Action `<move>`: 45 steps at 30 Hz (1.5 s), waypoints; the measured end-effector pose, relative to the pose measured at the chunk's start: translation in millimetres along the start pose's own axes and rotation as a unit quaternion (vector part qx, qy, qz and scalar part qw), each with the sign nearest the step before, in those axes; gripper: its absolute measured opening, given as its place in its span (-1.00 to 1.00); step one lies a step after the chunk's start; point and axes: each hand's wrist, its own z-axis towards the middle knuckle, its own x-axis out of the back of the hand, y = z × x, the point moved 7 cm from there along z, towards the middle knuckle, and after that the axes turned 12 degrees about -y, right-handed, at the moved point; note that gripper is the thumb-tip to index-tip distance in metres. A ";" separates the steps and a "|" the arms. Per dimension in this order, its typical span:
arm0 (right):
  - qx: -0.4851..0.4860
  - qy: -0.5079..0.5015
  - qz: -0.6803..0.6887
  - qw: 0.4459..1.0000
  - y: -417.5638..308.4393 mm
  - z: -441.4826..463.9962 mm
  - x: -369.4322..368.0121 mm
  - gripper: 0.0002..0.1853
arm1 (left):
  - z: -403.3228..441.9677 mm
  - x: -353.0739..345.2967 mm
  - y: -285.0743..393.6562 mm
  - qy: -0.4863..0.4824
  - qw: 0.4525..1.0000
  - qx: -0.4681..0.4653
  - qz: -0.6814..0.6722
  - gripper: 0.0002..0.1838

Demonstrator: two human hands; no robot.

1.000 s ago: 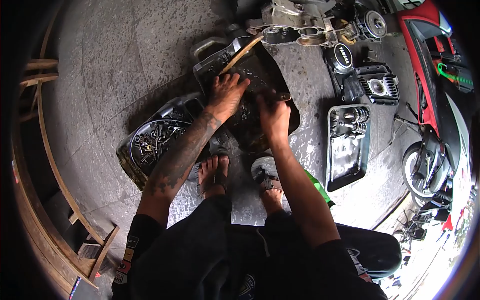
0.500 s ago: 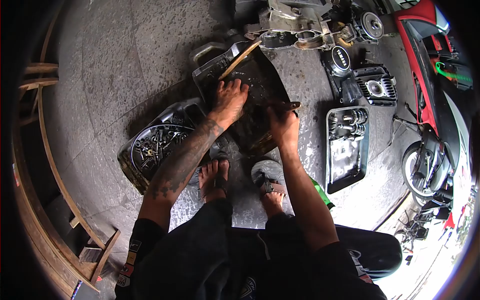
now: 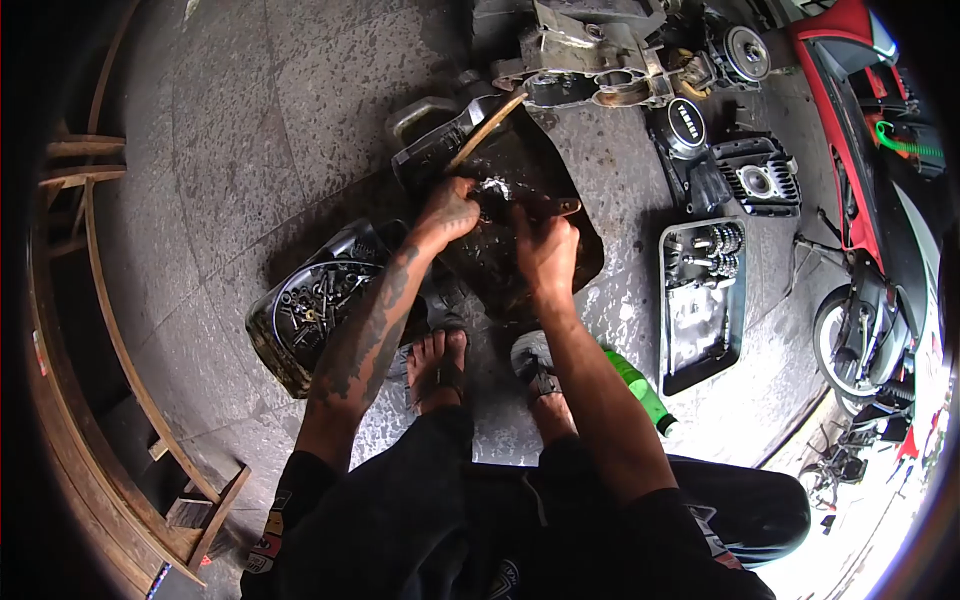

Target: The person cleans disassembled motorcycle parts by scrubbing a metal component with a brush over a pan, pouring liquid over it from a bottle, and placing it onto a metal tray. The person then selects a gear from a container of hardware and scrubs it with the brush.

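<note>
A dark open container [image 3: 585, 250] with wet, shiny liquid inside lies between my feet and the engine parts. My left hand [image 3: 450, 208] is closed over its left part, with the fingers curled around something I cannot make out. My right hand [image 3: 549, 250] grips a flat brown handle [image 3: 568, 207] with a hole at its end, like a paintbrush's; its working end is hidden. A light wooden stick [image 3: 487, 130] leans across the container's far side, just beyond my left hand.
A cut-open jug [image 3: 262, 335] of bolts and small parts sits at left. On the right lies a metal tray [image 3: 667, 330] with gears [image 3: 722, 240]. Farther off are a cylinder head [image 3: 757, 178], a YAMAHA cover [image 3: 686, 122] and an engine case [image 3: 590, 60]. A green bottle [image 3: 638, 385] lies near my right foot.
My left hand has come down and nearer, its fingers now curled in. My right hand has shifted left with the brown handle. The view has moved slightly.
</note>
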 end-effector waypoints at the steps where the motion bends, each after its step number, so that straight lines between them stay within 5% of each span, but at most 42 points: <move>1: 0.002 0.010 0.021 1.000 -6.4 3.3 7.5 -0.84 | 4.6 -11.4 -10.2 -0.033 0.994 0.006 -0.108 -0.60; 2: -0.064 -0.007 0.007 0.998 -3.4 4.5 12.7 -0.85 | 9.0 -23.1 -20.8 -0.061 0.975 0.019 -0.213 -0.60; 4: 0.020 0.051 0.056 0.997 -14.0 11.4 14.5 -0.87 | -10.4 -11.1 23.0 -0.168 0.922 0.113 -0.330 -0.63; 6: 0.034 -0.003 0.123 0.992 -22.2 7.7 7.5 -0.85 | -5.8 -8.2 16.5 -0.149 0.942 0.093 -0.288 -0.66; 8: 0.008 -0.028 0.083 0.996 -13.1 -9.4 -0.3 -0.83 | -3.5 8.0 0.1 0.002 0.979 0.037 -0.200 -0.73; 10: -0.024 -0.066 0.014 0.997 7.4 -22.0 -3.9 -0.81 | -6.6 19.1 8.8 0.013 0.979 0.026 -0.201 -0.71; 12: -0.073 -0.058 -0.025 0.995 21.3 -30.1 2.9 -0.81 | -22.3 27.2 44.6 -0.051 0.861 0.002 -0.507 -0.67; 13: -0.072 -0.046 -0.035 0.996 19.6 -27.9 7.5 -0.82 | -21.4 27.7 49.1 -0.083 0.836 -0.035 -0.541 -0.66; 18: -0.098 -0.073 -0.154 0.980 19.1 -11.8 14.0 -0.83 | -25.5 30.2 63.2 -0.098 0.825 -0.014 -0.556 -0.65; 21: 0.001 0.019 -0.002 1.000 5.2 -9.4 25.3 -0.80 | -27.2 25.8 53.5 -0.043 0.850 0.033 -0.524 -0.65; 24: -0.133 -0.121 -0.182 0.967 35.1 -11.6 4.5 -0.79 | -21.8 17.7 43.4 -0.039 0.845 0.013 -0.533 -0.65; 26: -0.060 -0.066 0.019 0.996 24.3 -14.0 13.8 -0.78 | -15.1 11.9 30.8 -0.028 0.855 0.017 -0.517 -0.65; 31: 0.008 0.030 0.182 0.983 -18.1 6.8 20.6 -0.80 | -18.2 6.2 28.3 -0.043 0.871 0.016 -0.489 -0.65; 32: 0.076 0.039 0.135 0.987 -26.9 15.0 17.7 -0.80 | -19.8 1.4 32.5 -0.058 0.853 0.018 -0.519 -0.66; 36: -0.009 -0.071 0.130 0.989 -36.6 10.9 -5.1 -0.78 | -30.1 6.1 41.5 -0.040 0.797 0.069 -0.599 -0.62; 38: -0.027 -0.061 0.242 0.968 -20.1 0.7 -11.3 -0.83 | -32.4 8.1 33.9 -0.039 0.785 0.079 -0.614 -0.62; 40: 0.010 -0.080 0.179 0.981 -21.9 -12.2 -0.3 -0.81 | -31.5 9.6 42.4 -0.061 0.769 0.065 -0.633 -0.69; 42: -0.024 -0.083 0.197 0.977 -17.5 -18.8 13.3 -0.80 | -27.3 14.8 43.1 -0.002 0.821 0.018 -0.571 -0.71; 45: -0.040 -0.068 0.090 0.993 -10.0 -15.6 40.9 -0.81 | -33.5 13.6 51.5 -0.021 0.761 0.052 -0.646 -0.72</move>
